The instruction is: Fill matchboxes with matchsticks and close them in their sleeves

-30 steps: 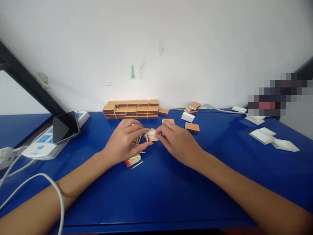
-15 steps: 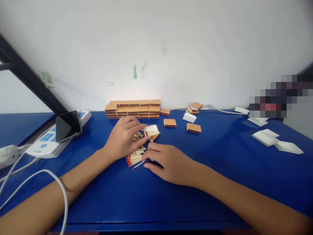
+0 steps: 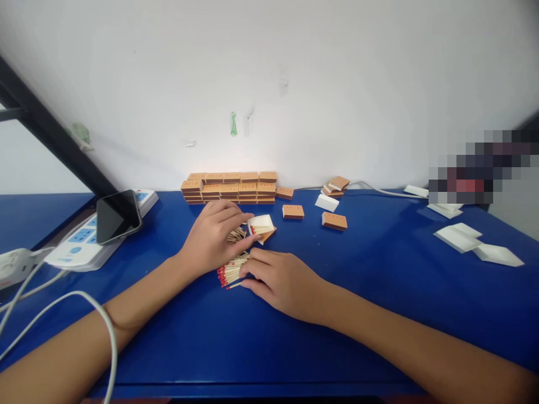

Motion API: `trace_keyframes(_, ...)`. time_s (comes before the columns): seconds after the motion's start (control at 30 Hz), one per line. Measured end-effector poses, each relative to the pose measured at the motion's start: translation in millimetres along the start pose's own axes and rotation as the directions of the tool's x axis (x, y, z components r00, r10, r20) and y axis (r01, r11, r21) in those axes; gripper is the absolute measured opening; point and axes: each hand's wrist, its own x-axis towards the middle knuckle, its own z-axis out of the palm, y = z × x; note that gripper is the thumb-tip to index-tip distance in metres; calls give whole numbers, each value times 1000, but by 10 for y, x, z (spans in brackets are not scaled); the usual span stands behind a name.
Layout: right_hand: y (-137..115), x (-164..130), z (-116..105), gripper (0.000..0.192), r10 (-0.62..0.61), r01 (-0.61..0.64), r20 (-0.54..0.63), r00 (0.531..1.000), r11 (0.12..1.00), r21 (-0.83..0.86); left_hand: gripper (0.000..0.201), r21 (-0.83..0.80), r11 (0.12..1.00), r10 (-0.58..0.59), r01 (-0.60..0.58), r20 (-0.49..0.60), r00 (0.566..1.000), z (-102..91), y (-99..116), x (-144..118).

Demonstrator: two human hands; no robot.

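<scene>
My left hand reaches over the loose matches and grips a half-open matchbox between thumb and fingers. Its white tray faces up, with a few red-headed matches inside, and the orange sleeve shows partly under it. Below lies a pile of matches, red heads to the left; part of the pile is hidden under my left hand. At the right ends of these matches, my right hand has thumb and fingertips pinched together around matches. One match lies slightly apart at the pile's near side, its end at my right thumb.
Stacked matchboxes line the wall. Single matchboxes and a small pile lie to the right, with white trays farther right. On the left, a phone rests on a power strip; a white cable crosses before my left forearm.
My right hand has moved slightly left and nearer to me, its thumb and fingers closing at the matches. My left hand and the matchbox stay in place.
</scene>
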Motion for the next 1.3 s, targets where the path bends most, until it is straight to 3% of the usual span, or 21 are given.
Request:
trace_keyframes(0.47,-13,5,-18,13,59,-57,34,998,997,-59,32,5,1000,-1,1,12,1000,1,-11,-5)
trace_keyframes(0.67,89,-55,-298,10,137,-136,-42,990,991,14,33,10,1000,3,-3,17,1000,-1,-28,-13)
trace_keyframes(0.77,182,-65,-437,11,151,-141,-166,974,987,72,35,-1,1000,24,-24,15,1000,0,-25,-13)
trace_keyframes(0.93,331,-68,-504,12,194,-228,-330,924,971,-70,34,-18,1000,26,-25,23,999,-11,40,8)
trace_keyframes(1.13,368,-77,-446,12,198,-272,-299,933,934,-233,33,-41,996,73,-73,-4,997,-18,107,22)
trace_keyframes(1.3,368,-71,-405,9,188,-250,-288,939,948,-196,35,-61,992,113,-114,-18,993,-16,121,19)
